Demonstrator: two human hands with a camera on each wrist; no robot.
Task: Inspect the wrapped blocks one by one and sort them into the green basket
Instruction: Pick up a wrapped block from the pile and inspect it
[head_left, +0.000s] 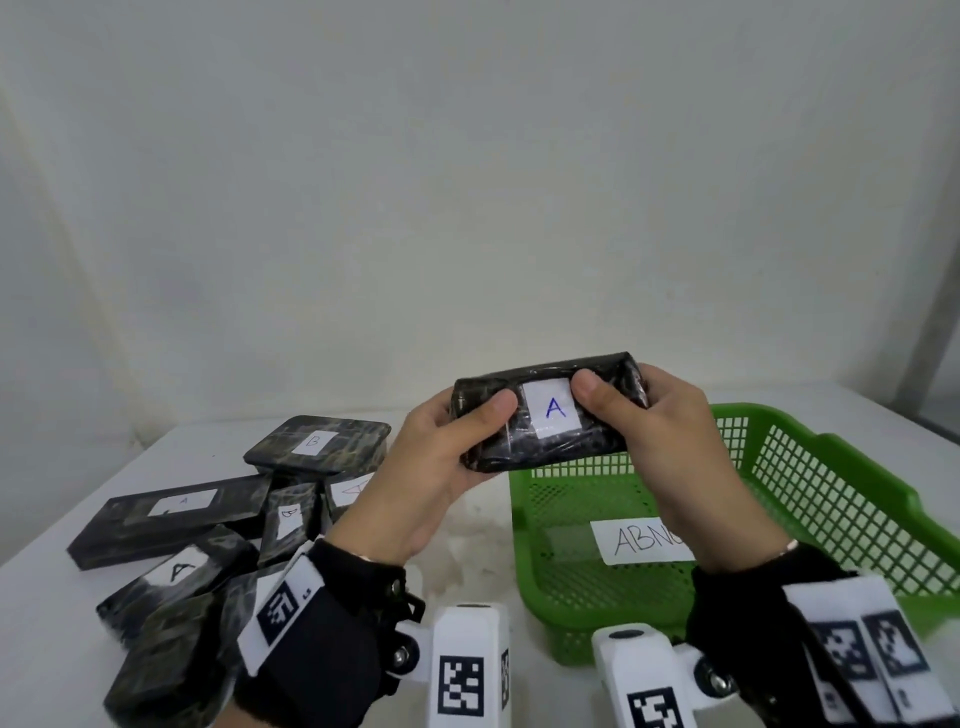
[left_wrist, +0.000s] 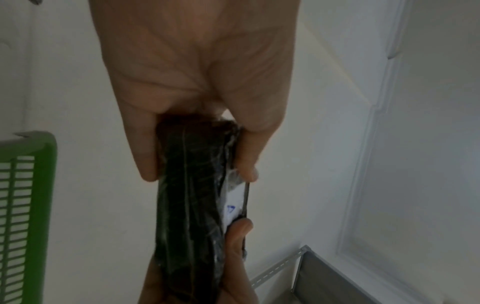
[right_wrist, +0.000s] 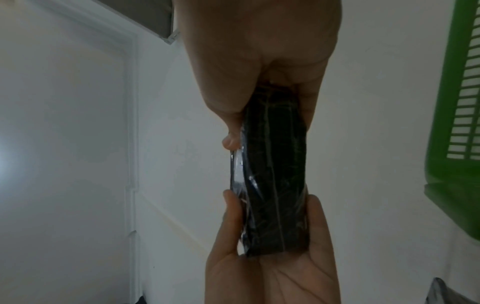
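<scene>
Both hands hold one wrapped block (head_left: 550, 413) in a firm grip, lifted off the desk (head_left: 467, 540) between the pile and the basket. The left hand (head_left: 441, 467) clasps the block's left end, thumb (head_left: 493, 410) pressed on the front face and fingers curled behind. The right hand (head_left: 670, 441) clasps the right end the same way, its thumb (head_left: 589, 389) just beside a white label (head_left: 551, 408) marked "A" in blue. The label sits between the two thumbs and faces the head camera. The block is dark, marbled and covered in shiny film, and it tilts slightly, right end higher.

In the left wrist view the block (left_wrist: 189, 205) runs edge-on from the left hand (left_wrist: 197, 72) to the other hand, with a strip of the label showing. The right wrist view shows the same edge (right_wrist: 275, 174) gripped by the right hand (right_wrist: 259, 51).

The green basket (head_left: 831, 499) stands on the desk at the right, under and behind the right hand. A paper slip (head_left: 644, 540) reading "ABN", partly hidden, lies on its floor.

To the left, a pile of blocks (head_left: 208, 519) lies on the desk, with labels reading "A" or "B".
</scene>
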